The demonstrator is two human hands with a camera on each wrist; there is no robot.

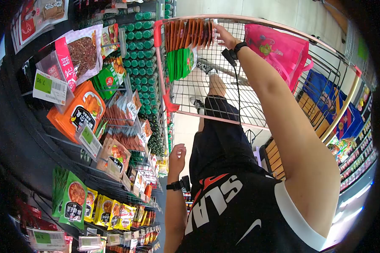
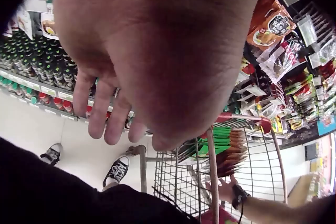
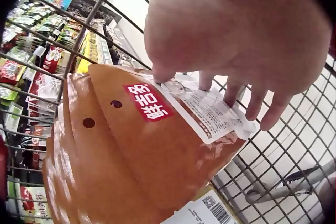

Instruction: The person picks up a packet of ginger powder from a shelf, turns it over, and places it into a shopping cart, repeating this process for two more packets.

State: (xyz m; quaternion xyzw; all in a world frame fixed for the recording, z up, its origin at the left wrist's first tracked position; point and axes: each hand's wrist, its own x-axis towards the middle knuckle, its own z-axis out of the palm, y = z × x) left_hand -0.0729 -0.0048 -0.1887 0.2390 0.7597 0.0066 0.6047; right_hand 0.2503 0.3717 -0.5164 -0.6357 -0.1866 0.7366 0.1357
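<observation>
My right hand [image 1: 227, 39] is inside the wire shopping cart [image 1: 167, 107], at the end of a row of brown seasoning packets [image 1: 189, 34]. In the right wrist view its fingers reach across the white label edge of the front brown packet [image 3: 152, 145] and touch it, not wrapped round it. Green packets [image 1: 179, 64] stand in a row beside the brown ones. Beside my body, my left hand [image 1: 177, 160] hangs with loosely bent fingers and holds nothing; its palm fills the top of the left wrist view.
A pink bag [image 1: 278, 48] sits in the cart, with a blue bag [image 1: 335, 103] beyond it. Shelves on the left hold orange packets [image 1: 82, 110], yellow packets [image 1: 107, 211] and green-capped bottles [image 1: 141, 55]. Price tags [image 1: 50, 87] stick out from the shelf.
</observation>
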